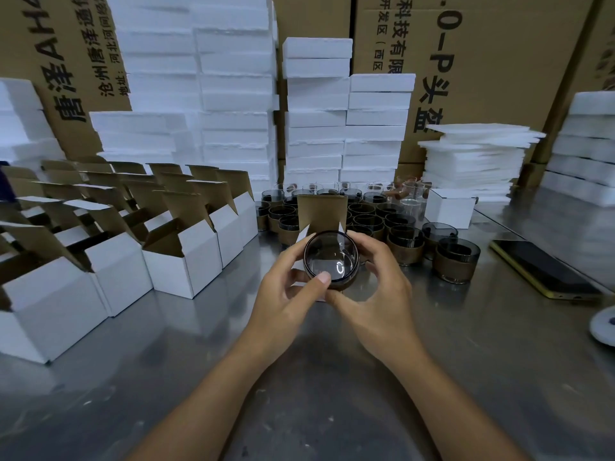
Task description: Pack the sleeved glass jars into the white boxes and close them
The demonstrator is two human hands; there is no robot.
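While both my hands are on it, the sleeved jar (331, 257) sits mid-table, tipped with its mouth toward me, right in front of the open box (321, 211) whose brown flap stands up behind it. My left hand (286, 294) curls round the jar's left side, thumb on the near rim. My right hand (376, 287) curls round the right side, thumb underneath. Can't tell if the jar's base is inside the box.

Room: bare steel table (299, 394) from my wrists to the near edge. The open white boxes (181, 261) hem in the left, their nearest corner just beside my left hand. On the right, the closest spare jars (457, 259) stand near my right hand, and the phone (542, 269) lies beyond them.

Counts: 1 jar held, 1 box in front of it, 1 closed white box (449, 207), 1 phone, 1 round white thing (604, 324) cut by the right frame edge. Open boxes in several rows and spare jars in a cluster overlap too much to count. Foam stacks (316, 111) wall off the back.
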